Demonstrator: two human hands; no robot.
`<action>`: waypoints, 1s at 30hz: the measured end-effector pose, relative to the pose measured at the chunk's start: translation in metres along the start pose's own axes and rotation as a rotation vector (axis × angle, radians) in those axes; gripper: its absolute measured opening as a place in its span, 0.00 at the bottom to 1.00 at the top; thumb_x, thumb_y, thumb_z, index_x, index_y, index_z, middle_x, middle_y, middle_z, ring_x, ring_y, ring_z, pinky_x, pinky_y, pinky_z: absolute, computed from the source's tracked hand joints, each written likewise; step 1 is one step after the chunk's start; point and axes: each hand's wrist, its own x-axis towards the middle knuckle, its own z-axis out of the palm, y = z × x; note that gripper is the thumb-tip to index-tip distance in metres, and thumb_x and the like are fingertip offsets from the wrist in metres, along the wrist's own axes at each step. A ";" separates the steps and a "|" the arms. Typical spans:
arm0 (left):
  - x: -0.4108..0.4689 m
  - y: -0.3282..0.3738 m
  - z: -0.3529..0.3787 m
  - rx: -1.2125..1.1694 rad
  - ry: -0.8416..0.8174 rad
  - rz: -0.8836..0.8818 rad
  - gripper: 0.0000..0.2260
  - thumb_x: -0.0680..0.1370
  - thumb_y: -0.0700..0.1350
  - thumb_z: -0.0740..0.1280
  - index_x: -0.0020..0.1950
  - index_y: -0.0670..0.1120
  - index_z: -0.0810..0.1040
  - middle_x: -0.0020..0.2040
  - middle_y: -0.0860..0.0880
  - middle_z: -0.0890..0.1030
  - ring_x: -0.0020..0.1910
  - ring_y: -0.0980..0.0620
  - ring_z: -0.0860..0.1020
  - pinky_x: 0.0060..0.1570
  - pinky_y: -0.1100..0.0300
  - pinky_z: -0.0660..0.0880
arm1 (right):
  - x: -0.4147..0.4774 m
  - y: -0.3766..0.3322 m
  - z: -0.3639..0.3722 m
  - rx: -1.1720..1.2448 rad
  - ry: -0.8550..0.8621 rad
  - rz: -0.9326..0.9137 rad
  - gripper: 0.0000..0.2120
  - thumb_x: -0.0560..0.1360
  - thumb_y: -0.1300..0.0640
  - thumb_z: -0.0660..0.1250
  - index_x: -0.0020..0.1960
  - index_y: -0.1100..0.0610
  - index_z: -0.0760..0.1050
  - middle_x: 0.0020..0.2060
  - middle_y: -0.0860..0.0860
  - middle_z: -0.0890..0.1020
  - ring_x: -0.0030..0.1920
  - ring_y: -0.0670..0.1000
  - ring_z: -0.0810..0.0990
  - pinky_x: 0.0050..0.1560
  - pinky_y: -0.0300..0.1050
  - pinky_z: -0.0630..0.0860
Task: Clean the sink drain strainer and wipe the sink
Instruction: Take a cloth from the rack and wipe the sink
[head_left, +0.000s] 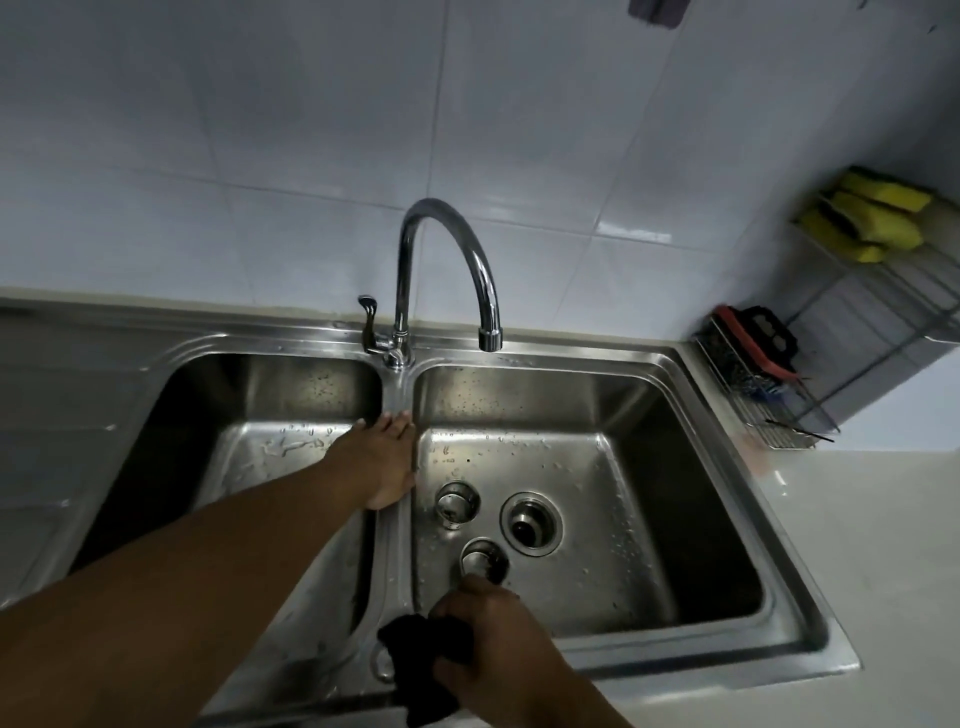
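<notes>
A steel double sink (691, 657) fills the view. In the right basin the drain opening (531, 524) is uncovered. Two round metal strainer cups lie beside it on the wet floor: one strainer cup (456, 503) to the left of the drain, the other strainer cup (484, 559) in front of it. My left hand (383, 457) rests flat on the divider between the basins, fingers spread. My right hand (488, 644) is shut on a dark cloth (426, 660) at the front rim of the sink, just in front of the nearer strainer cup.
The curved faucet (447, 270) stands behind the divider, its spout over the right basin. A wire rack (769, 395) at the right holds a red and black brush; yellow sponges (867, 218) sit on a higher shelf. White counter lies to the right.
</notes>
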 end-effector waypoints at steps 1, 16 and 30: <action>0.002 -0.001 -0.002 0.006 0.002 -0.001 0.34 0.83 0.58 0.54 0.82 0.42 0.43 0.82 0.44 0.41 0.81 0.45 0.44 0.79 0.45 0.49 | 0.005 0.000 0.000 0.004 -0.009 -0.009 0.17 0.66 0.47 0.65 0.53 0.50 0.80 0.48 0.48 0.78 0.48 0.49 0.80 0.48 0.36 0.74; 0.041 -0.024 -0.009 -0.007 0.073 0.020 0.28 0.85 0.54 0.48 0.82 0.43 0.48 0.82 0.46 0.48 0.81 0.47 0.49 0.79 0.46 0.48 | 0.072 -0.010 0.007 -0.033 0.187 -0.082 0.19 0.72 0.52 0.62 0.61 0.51 0.77 0.58 0.52 0.76 0.59 0.54 0.75 0.61 0.42 0.73; 0.065 -0.015 -0.022 -0.048 0.104 -0.061 0.31 0.84 0.55 0.54 0.82 0.43 0.45 0.82 0.45 0.45 0.81 0.47 0.46 0.78 0.48 0.52 | 0.066 0.059 -0.058 -0.044 -0.196 -0.053 0.11 0.80 0.58 0.62 0.55 0.61 0.81 0.57 0.60 0.81 0.61 0.56 0.78 0.54 0.28 0.64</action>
